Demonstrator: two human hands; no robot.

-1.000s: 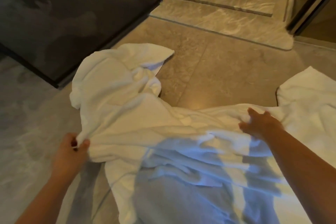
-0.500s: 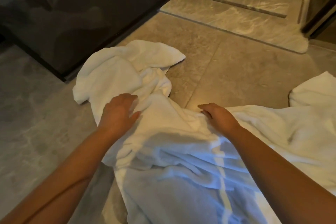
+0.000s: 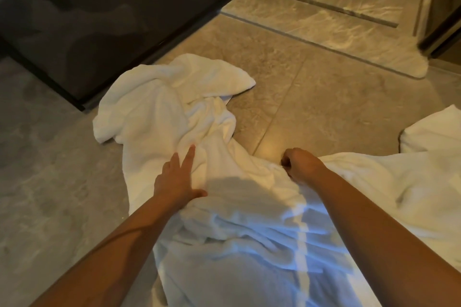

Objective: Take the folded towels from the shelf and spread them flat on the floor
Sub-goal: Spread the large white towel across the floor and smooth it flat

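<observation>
A large white towel (image 3: 159, 107) lies rumpled on the tiled floor (image 3: 311, 97), bunched at its far left end and spread toward me. My left hand (image 3: 178, 177) lies flat on the towel's left part with fingers straight and spread. My right hand (image 3: 300, 164) is curled into a fist at the towel's far edge and grips a fold of the cloth. More white towelling (image 3: 429, 132) shows at the right edge; I cannot tell if it is a separate towel.
A dark glass panel in a black frame (image 3: 119, 20) stands at the far left, close to the towel's bunched end. A raised stone threshold (image 3: 324, 32) crosses the floor at the back. A dark door frame (image 3: 441, 30) stands at the far right.
My left hand let go of the towel's left edge, moved right onto the cloth and now lies flat with fingers spread. My right hand moved left to the far edge and closed on a fold.
</observation>
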